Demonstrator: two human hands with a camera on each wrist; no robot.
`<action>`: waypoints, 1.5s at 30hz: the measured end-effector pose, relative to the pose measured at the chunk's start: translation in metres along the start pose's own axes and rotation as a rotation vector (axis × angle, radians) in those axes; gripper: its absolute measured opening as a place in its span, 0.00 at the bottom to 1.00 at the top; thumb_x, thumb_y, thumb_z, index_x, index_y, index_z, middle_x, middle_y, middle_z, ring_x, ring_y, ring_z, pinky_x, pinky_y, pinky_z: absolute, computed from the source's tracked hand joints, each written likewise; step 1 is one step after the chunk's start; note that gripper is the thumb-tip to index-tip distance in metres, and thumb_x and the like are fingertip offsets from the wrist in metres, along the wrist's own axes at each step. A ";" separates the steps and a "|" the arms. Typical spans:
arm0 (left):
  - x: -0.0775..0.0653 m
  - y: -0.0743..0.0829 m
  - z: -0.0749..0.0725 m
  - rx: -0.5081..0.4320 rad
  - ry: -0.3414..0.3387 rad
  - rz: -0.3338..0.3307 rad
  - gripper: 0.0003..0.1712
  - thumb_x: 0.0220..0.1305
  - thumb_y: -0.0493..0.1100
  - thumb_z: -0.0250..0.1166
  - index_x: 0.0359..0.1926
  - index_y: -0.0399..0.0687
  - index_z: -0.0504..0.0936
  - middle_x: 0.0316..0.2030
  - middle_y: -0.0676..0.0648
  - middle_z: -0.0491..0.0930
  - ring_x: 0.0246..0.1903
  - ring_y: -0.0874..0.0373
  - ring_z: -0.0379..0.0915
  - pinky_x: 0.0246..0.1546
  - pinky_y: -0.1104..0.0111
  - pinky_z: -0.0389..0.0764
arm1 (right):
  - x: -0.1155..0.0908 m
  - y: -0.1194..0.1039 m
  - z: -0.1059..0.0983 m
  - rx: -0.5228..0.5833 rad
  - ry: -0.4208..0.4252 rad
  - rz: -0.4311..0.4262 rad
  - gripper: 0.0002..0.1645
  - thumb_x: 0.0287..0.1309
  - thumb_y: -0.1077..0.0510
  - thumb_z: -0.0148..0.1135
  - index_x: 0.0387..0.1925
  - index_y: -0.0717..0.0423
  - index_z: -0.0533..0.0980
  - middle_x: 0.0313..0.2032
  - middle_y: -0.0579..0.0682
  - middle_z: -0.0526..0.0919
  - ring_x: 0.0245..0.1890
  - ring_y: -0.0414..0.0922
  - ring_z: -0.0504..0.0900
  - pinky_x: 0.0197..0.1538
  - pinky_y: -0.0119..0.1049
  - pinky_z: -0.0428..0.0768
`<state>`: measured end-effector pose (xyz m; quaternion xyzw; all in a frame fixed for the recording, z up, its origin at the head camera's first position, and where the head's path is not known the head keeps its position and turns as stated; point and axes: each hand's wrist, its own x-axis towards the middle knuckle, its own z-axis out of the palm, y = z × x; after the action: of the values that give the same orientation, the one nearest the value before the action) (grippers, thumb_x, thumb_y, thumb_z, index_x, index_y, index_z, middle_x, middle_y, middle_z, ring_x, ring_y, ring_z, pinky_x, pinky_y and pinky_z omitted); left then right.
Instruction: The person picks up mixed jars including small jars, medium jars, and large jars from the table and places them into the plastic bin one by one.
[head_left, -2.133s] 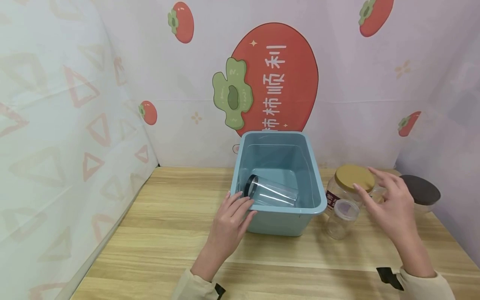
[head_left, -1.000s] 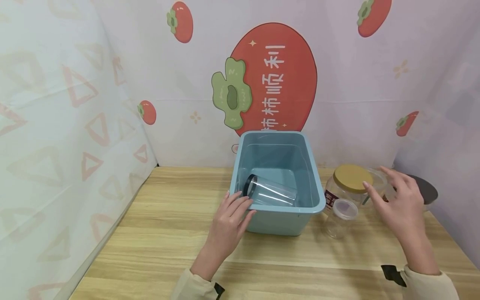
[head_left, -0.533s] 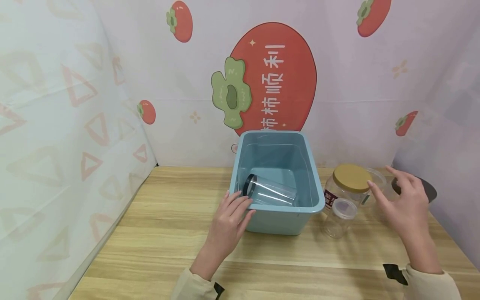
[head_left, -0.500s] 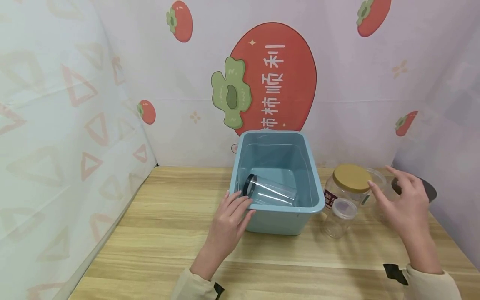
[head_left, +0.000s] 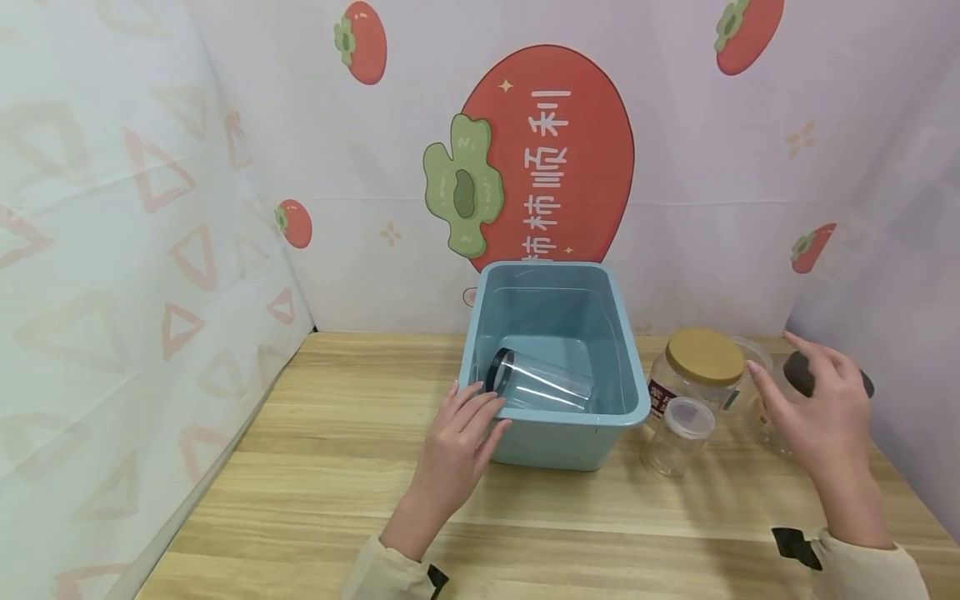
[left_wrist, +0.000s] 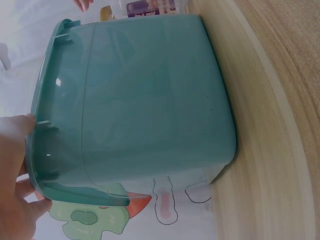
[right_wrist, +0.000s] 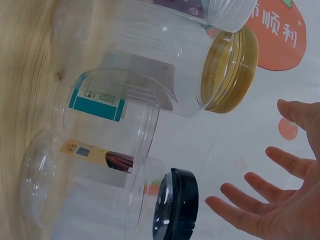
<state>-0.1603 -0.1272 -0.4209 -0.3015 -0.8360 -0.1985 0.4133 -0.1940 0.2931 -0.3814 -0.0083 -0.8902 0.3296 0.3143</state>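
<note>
My left hand (head_left: 453, 446) holds the near left rim of a blue plastic bin (head_left: 551, 442), fingers over the edge and thumb outside. Inside the bin, a clear plastic jar with a black lid (head_left: 542, 383) lies on its side. Over at the right, my right hand (head_left: 828, 408) hovers with spread fingers and touches nothing. Its palm faces a black-lidded clear jar (right_wrist: 175, 207), which it partly hides in the head view. Left of that hand stand a gold-lidded jar (head_left: 705, 358), a small clear jar (head_left: 678, 437) and another clear jar (right_wrist: 105, 107) behind.
Everything stands on a wooden table (head_left: 315, 467). A patterned cloth (head_left: 390, 167) hangs along the back, with more cloth on both sides. The jars are grouped closely to the right of the bin.
My right hand has moved right, away from the gold-lidded jar and over the black-lidded one, keeping its fingers spread. My left hand and the bin stay put.
</note>
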 end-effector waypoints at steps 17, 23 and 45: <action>0.001 0.001 0.000 0.001 0.004 -0.002 0.14 0.71 0.43 0.72 0.49 0.37 0.88 0.47 0.43 0.89 0.57 0.42 0.83 0.64 0.40 0.80 | 0.002 0.006 -0.008 0.007 0.015 0.065 0.36 0.68 0.58 0.68 0.73 0.66 0.70 0.68 0.78 0.66 0.71 0.75 0.63 0.73 0.76 0.60; 0.001 0.001 -0.001 -0.004 -0.001 -0.007 0.14 0.70 0.43 0.72 0.49 0.37 0.88 0.48 0.42 0.89 0.57 0.41 0.83 0.64 0.40 0.79 | 0.003 0.010 -0.010 -0.002 0.028 0.077 0.37 0.67 0.57 0.69 0.73 0.65 0.70 0.69 0.77 0.66 0.72 0.73 0.63 0.75 0.74 0.59; 0.002 0.002 -0.001 -0.010 -0.004 -0.021 0.14 0.68 0.42 0.74 0.50 0.38 0.88 0.48 0.42 0.89 0.57 0.41 0.83 0.65 0.40 0.78 | 0.004 0.026 -0.011 -0.093 0.022 0.132 0.40 0.71 0.50 0.66 0.76 0.65 0.66 0.74 0.74 0.60 0.77 0.70 0.56 0.78 0.71 0.57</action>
<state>-0.1592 -0.1257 -0.4184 -0.2952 -0.8390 -0.2063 0.4078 -0.1960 0.3210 -0.3884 -0.0852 -0.8986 0.3080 0.3008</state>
